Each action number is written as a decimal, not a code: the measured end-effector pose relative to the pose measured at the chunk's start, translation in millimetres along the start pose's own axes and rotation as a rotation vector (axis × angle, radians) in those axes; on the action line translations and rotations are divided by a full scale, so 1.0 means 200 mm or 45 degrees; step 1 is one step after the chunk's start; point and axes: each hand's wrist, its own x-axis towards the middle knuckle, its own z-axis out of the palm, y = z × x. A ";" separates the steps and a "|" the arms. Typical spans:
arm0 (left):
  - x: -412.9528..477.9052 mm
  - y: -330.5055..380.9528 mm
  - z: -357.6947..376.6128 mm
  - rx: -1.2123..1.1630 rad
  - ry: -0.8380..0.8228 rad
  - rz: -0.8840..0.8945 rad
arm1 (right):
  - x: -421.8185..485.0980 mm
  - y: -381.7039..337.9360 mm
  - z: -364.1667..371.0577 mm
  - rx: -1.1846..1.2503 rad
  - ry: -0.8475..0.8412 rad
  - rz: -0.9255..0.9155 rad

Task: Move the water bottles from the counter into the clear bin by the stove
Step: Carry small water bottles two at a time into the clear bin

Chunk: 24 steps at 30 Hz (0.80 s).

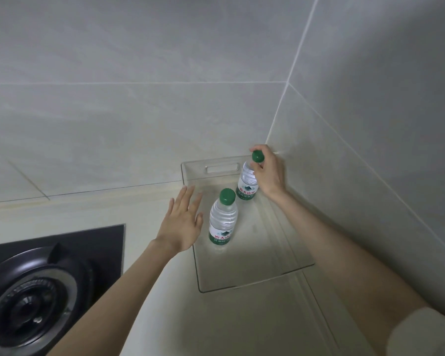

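Bottles: both green-capped, upright inside clear bin (242, 285). Far bottle (247, 186) pinched at the neck by right hand (269, 173). Near bottle (222, 219) free; left hand (181, 224) spread just beside it. Gas stove (36, 291) at left.

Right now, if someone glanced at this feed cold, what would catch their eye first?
Two green-capped water bottles standing upright in the clear bin in the tiled corner: the near bottle at its middle, the far bottle toward the back wall. The right hand grips the far bottle by its neck, just below the cap, while the left hand hovers open beside the near one. At lower left sits the black gas stove burner.
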 end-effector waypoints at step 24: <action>-0.02 0.06 0.01 0.097 0.077 -0.244 | -0.33 -0.31 -0.13 -0.091 -0.660 -0.167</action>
